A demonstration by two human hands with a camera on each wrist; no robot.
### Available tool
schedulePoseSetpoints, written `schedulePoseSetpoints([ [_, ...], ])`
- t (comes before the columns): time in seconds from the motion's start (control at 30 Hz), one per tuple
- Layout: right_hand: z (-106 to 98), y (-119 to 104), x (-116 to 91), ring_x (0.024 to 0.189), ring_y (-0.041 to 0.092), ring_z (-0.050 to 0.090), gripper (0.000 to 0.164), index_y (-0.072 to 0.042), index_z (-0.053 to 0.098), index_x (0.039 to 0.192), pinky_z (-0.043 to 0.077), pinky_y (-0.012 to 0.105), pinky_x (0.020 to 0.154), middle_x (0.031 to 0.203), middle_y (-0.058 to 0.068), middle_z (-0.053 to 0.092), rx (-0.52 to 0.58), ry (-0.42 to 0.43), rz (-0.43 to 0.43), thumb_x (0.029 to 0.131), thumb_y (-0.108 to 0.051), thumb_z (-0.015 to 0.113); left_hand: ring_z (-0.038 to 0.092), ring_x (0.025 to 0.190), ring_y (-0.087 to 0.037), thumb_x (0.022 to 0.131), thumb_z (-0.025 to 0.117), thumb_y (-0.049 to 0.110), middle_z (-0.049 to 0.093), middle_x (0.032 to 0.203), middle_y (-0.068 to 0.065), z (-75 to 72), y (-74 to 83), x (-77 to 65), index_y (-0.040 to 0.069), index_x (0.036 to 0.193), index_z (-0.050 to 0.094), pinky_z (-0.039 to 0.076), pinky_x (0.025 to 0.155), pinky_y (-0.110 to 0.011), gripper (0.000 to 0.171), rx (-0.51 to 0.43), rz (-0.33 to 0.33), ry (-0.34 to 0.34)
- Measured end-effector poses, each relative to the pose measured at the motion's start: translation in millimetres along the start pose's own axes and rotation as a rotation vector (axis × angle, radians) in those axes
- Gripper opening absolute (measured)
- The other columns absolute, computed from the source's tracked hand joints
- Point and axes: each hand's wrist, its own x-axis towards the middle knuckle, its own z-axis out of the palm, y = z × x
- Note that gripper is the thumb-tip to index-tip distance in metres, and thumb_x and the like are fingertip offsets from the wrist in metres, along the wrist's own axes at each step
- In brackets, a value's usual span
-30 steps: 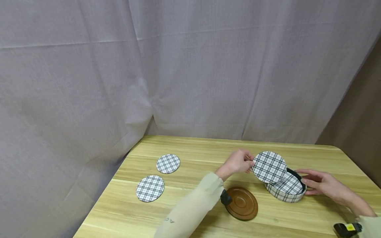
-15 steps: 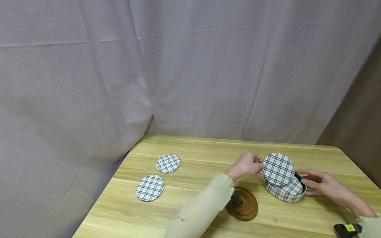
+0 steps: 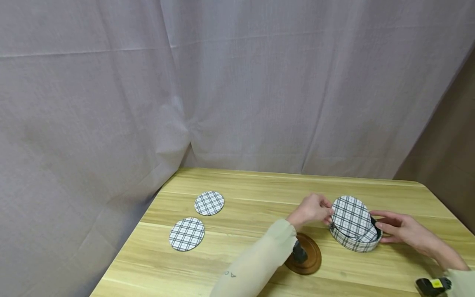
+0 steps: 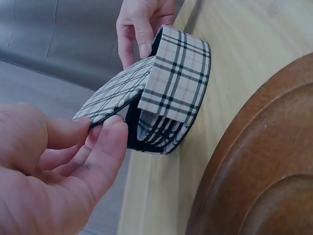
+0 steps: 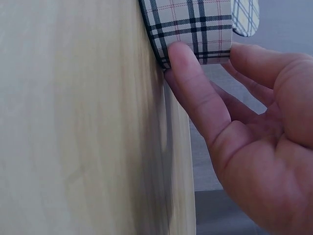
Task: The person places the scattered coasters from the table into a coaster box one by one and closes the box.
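My left hand [image 3: 314, 209] pinches the left edge of a round plaid coaster [image 3: 350, 215] between thumb and fingertips. The coaster is tilted over a round plaid coaster holder [image 3: 354, 244], its far part at the opening. In the left wrist view, several coasters [image 4: 164, 131] lie stacked inside, seen through a gap in the holder's wall [image 4: 178, 73]. My right hand [image 3: 404, 231] holds the holder's right side, thumb at the rim and fingers against the outer wall. In the right wrist view, a fingertip [image 5: 182, 55] presses the plaid wall.
Two plaid coasters, a far one [image 3: 209, 203] and a near one [image 3: 187, 234], lie flat at the table's left. A brown wooden disc [image 3: 309, 258] with ringed grooves lies below my left wrist, partly hidden by it. A grey curtain [image 3: 237, 90] hangs behind the wooden table [image 3: 237, 231].
My left hand has moved right and slightly down with the coaster, bringing it from the holder's left side over its opening. The right hand and the holder have stayed in place.
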Motion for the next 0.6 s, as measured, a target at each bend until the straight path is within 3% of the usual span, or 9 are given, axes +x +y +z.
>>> schedulePoseSetpoints([
  [0.07, 0, 1, 0, 0.099, 0.007, 0.067, 0.043, -0.039, 0.055, 0.131, 0.060, 0.039, 0.078, 0.115, -0.028, 0.061, -0.004, 0.004, 0.006, 0.103, -0.006, 0.047, 0.067, 0.058, -0.019, 0.090, 0.068, 0.002, 0.066, 0.068, -0.008, 2.2, -2.4, 0.2, 0.003, 0.090, 0.067, 0.061, 0.062, -0.034, 0.001, -0.020, -0.013, -0.002],
  [0.27, 0, 1, -1, 0.100, 0.007, 0.067, 0.041, -0.027, 0.052, 0.139, 0.060, 0.040, 0.079, 0.116, -0.028, 0.060, -0.030, 0.001, 0.003, 0.103, -0.008, 0.048, 0.064, 0.055, -0.015, 0.089, 0.071, 0.008, 0.064, 0.065, -0.006, 9.8, -9.4, -0.7, 0.003, 0.089, 0.067, 0.060, 0.059, -0.032, 0.006, -0.025, -0.039, -0.005],
  [0.6, -1, 4, 0, 0.099, 0.008, 0.067, 0.044, -0.026, 0.053, 0.139, 0.060, 0.037, 0.078, 0.117, -0.022, 0.062, 0.018, -0.023, -0.046, 0.103, -0.002, 0.045, 0.059, 0.053, -0.009, 0.089, 0.073, 0.027, 0.065, 0.060, 0.003, 15.6, -12.6, -4.5, 0.014, 0.079, 0.068, 0.047, 0.049, -0.020, 0.017, 0.335, 0.011, -0.005],
])
